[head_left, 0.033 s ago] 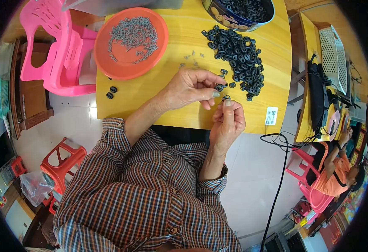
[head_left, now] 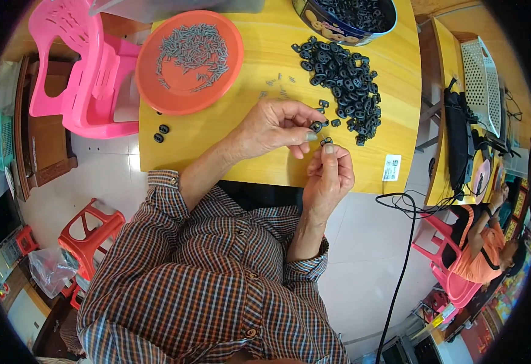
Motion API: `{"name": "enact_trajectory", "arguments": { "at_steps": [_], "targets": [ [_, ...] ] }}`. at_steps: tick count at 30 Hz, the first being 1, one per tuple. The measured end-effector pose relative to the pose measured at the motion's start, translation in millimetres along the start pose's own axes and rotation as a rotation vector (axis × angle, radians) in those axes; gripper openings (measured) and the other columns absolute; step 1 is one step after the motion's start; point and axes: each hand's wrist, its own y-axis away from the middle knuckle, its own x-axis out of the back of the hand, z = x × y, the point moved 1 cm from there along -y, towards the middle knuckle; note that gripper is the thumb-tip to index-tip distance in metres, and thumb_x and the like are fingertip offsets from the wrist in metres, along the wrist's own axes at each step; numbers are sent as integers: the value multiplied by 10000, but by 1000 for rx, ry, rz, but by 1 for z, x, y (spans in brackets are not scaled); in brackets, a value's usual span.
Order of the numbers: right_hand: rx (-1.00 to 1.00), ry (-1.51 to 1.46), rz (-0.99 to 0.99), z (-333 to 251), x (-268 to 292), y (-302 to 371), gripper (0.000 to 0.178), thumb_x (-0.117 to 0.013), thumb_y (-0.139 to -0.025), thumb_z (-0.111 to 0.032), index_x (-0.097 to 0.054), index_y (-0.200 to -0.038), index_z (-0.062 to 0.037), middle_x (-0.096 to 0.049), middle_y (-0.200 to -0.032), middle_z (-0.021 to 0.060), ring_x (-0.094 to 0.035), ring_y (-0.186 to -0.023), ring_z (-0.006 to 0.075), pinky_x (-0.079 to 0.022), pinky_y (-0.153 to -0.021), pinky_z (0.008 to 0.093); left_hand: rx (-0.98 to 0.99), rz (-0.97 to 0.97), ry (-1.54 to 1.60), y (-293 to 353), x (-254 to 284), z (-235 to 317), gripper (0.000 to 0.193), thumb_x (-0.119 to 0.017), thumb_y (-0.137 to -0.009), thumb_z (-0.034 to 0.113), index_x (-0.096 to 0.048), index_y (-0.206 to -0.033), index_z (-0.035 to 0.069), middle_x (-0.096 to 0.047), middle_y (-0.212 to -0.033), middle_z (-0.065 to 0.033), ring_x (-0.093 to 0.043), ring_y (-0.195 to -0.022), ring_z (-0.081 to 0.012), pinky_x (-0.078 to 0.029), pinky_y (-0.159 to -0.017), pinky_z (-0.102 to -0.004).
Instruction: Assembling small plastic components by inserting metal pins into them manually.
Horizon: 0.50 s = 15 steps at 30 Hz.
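Tabletop (head_left: 253,170) with a yellow wood-grain surface, seen from above, with both hands of a person over its near edge. The left hand (head_left: 271,127) pinches a small black two-holed piece (head_left: 316,126) between thumb and index finger, its other fingers curled loosely beneath. The right hand (head_left: 330,177), just below and to the right, grips another small black piece (head_left: 326,141) between thumb tip and index finger; whether anything is inserted in either piece is too small to tell. The two held pieces lie near each other, apart. Just beyond the fingertips, a few loose black pieces (head_left: 336,122) rest singly on the wood.

Farther to the right spreads a heap of glossy black two-holed pieces (head_left: 344,79), and behind it stands a round dark-blue tin (head_left: 353,40) filled with similar black pieces. At upper left, a shallow round orange plastic dish (head_left: 180,104) bears a heap of short grey pins (head_left: 192,48); several loose grey pins (head_left: 280,80) are scattered between dish and heap. Two black oval pieces (head_left: 161,133) sit by the left edge, and a white printed label (head_left: 391,168) adheres near the right corner. Beside the table stands a bright pink plastic chair (head_left: 98,76); at far right, a person in an orange shirt (head_left: 476,258) is beside a second table (head_left: 436,191).
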Motion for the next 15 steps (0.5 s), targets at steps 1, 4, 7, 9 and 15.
{"name": "enact_trajectory", "arguments": {
  "at_steps": [1, 4, 7, 9, 15],
  "targets": [
    [-1, 5, -5, 0, 0, 0, 93, -589, -885, -110, -561, -832, -40, -566, -685, 11, -430, -517, 38, -337, -466, 173, 5, 4, 5, 1, 1, 0, 267, -599, -837, -21, -604, -1104, -8, -595, -811, -40, -640, -658, -111, -556, -577, -225],
    [3, 17, -16, 2, -1, -1, 91, -590, -884, -106, -559, -830, -40, -566, -682, 10, -430, -516, 37, -338, -464, 175, 7, -1, 5, 2, 4, -2, 265, -603, -832, -28, -600, -1096, -12, -598, -813, -46, -644, -659, -120, -561, -575, -232],
    [6, 26, -20, 3, -2, 0, 92, -590, -883, -104, -557, -828, -38, -564, -677, 9, -429, -514, 36, -339, -463, 176, 8, -10, 3, 2, 5, -3, 269, -607, -831, -33, -599, -1098, -4, -596, -835, -40, -647, -663, -123, -561, -579, -235],
    [5, 31, -17, 3, -2, 0, 93, -591, -883, -104, -557, -828, -37, -562, -674, 8, -427, -513, 35, -339, -463, 176, 12, -9, 6, 2, 6, -4, 268, -608, -829, -35, -598, -1095, -5, -599, -839, -42, -647, -664, -125, -561, -580, -236],
    [23, 74, -24, 4, -2, -1, 93, -590, -882, -102, -558, -825, -36, -551, -658, 1, -419, -505, 33, -340, -463, 175, 14, -15, 24, 1, 7, -6, 273, -608, -830, -34, -590, -1102, -9, -603, -854, -50, -650, -670, -132, -564, -592, -240]
  ]
}}
